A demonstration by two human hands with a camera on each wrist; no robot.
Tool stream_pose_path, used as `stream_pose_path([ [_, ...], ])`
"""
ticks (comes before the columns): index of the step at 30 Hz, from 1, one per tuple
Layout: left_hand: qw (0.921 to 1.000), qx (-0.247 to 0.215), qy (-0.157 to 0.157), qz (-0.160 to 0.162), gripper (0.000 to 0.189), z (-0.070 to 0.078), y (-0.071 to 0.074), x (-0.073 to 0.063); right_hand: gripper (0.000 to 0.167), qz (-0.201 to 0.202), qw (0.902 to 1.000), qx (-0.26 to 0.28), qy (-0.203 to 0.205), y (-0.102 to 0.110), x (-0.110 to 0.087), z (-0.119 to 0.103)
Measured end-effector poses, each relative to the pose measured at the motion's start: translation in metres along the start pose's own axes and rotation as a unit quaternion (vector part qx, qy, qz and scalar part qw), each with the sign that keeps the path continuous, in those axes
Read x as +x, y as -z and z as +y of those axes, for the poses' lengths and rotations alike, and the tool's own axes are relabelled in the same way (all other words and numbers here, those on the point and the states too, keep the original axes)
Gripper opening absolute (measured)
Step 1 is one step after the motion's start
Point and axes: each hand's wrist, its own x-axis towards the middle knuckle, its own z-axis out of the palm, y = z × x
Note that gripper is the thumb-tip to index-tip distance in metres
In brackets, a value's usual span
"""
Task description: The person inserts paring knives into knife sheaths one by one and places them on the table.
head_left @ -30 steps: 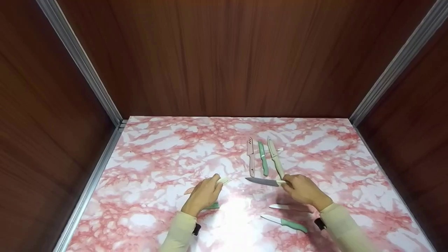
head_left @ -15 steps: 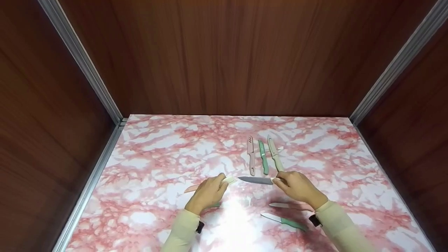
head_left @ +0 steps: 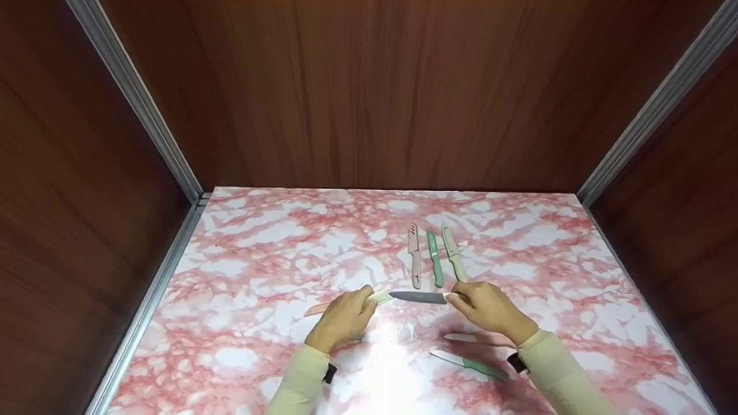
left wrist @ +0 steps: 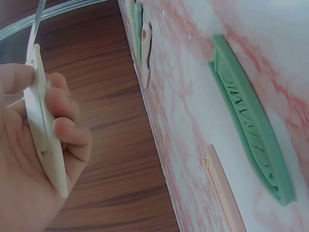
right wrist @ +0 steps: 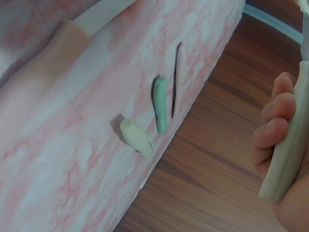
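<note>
My left hand (head_left: 344,317) grips a cream blade sheath (left wrist: 46,130), its open end pointing right. A cream-handled kitchen knife (head_left: 421,297) is in my right hand (head_left: 493,308), fingers curled round the handle (right wrist: 289,140). The grey blade points left, its tip right at the sheath's mouth in the head view. Both are held up over the table. Below my left hand lie a green sheath (left wrist: 251,121) marked CERAMIC and a pink sheath (left wrist: 224,188); the hand partly hides both in the head view. A pink-handled knife (head_left: 475,339) and a green-handled knife (head_left: 484,369) lie unsheathed below my right hand.
Toward the back of the marbled table (head_left: 277,253) lie a pink knife (head_left: 415,256), a green knife (head_left: 435,259) and a cream knife (head_left: 452,251), side by side with covered blades. Brown wood-grain panels (head_left: 369,98) with metal edge rails (head_left: 144,109) enclose the table.
My right hand has moved left with the knife, and my left hand slightly right with the sheath. The gap between blade tip and sheath mouth has closed.
</note>
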Motion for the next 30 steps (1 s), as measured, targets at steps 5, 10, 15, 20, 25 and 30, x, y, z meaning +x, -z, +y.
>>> stream_pose_path([
  [5,1.0000,0.006,-0.002,0.003,0.020,0.0010,0.0003,-0.0006,0.020,0.003,1.0000,0.005,0.004,0.0002,0.0003,-0.0002],
  [10,1.0000,-0.004,0.000,-0.007,0.020,0.0013,0.0008,-0.0013,0.020,0.002,1.0000,0.009,0.004,0.0004,0.0000,-0.0001],
  [15,0.9999,-0.008,0.002,-0.007,0.020,0.0011,0.0005,-0.0008,0.020,-0.002,0.9999,0.014,0.003,0.0010,-0.0002,-0.0004],
  [20,0.9997,-0.024,-0.003,-0.010,0.021,0.0013,-0.0003,-0.0008,0.019,0.000,1.0000,0.004,-0.001,0.0017,-0.0003,-0.0011],
  [25,0.9998,-0.018,-0.005,-0.008,0.021,0.0022,-0.0010,-0.0011,0.019,0.005,1.0000,-0.006,-0.002,0.0013,-0.0008,-0.0014],
  [30,1.0000,-0.008,0.001,-0.005,0.021,0.0023,-0.0003,-0.0011,0.019,0.012,0.9998,-0.012,0.005,0.0001,-0.0005,-0.0013],
])
